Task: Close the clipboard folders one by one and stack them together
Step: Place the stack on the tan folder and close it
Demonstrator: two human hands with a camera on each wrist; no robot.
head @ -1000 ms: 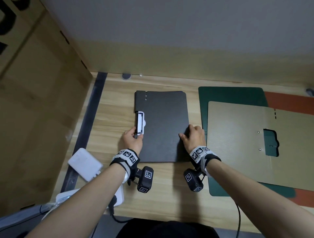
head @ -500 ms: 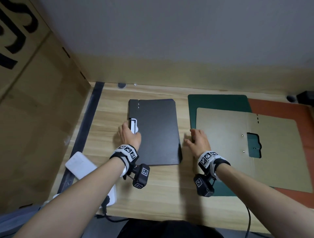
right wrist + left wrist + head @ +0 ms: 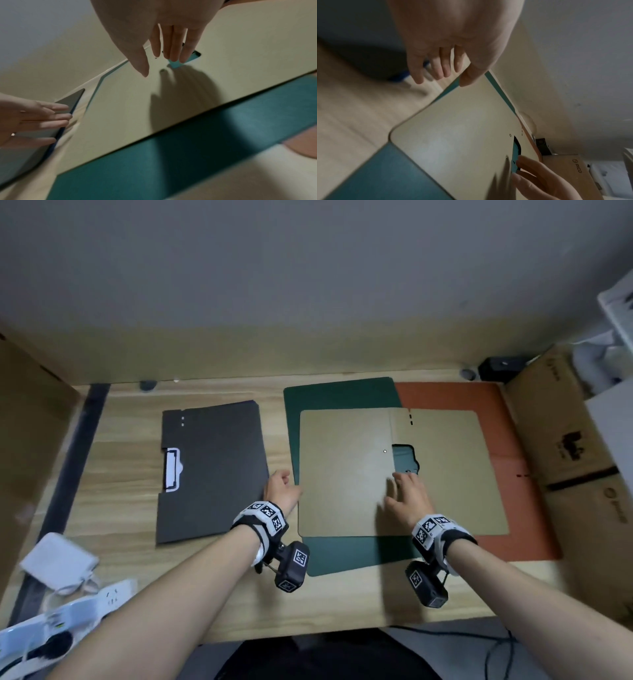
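Observation:
A closed black folder (image 3: 212,470) with a white clip (image 3: 172,470) lies at the left of the wooden desk (image 3: 342,604). To its right an open tan folder (image 3: 346,470) lies spread over an open green folder (image 3: 339,395) and an orange one (image 3: 493,440). My left hand (image 3: 281,491) hangs loosely at the tan folder's left edge, and its thumb (image 3: 467,78) touches that edge (image 3: 462,128). My right hand (image 3: 406,494) lies flat on the tan folder, with straight fingertips (image 3: 173,56) at its clip cut-out (image 3: 193,56). Neither hand holds anything.
Cardboard boxes (image 3: 565,446) stand against the desk's right end and a cardboard wall (image 3: 30,440) closes the left. A white adapter (image 3: 58,561) and a power strip (image 3: 51,618) lie at the front left beside a black rail (image 3: 75,460).
Both hands left the black folder and moved right to the tan folder. The left hand let go of the clip. The head view swung right.

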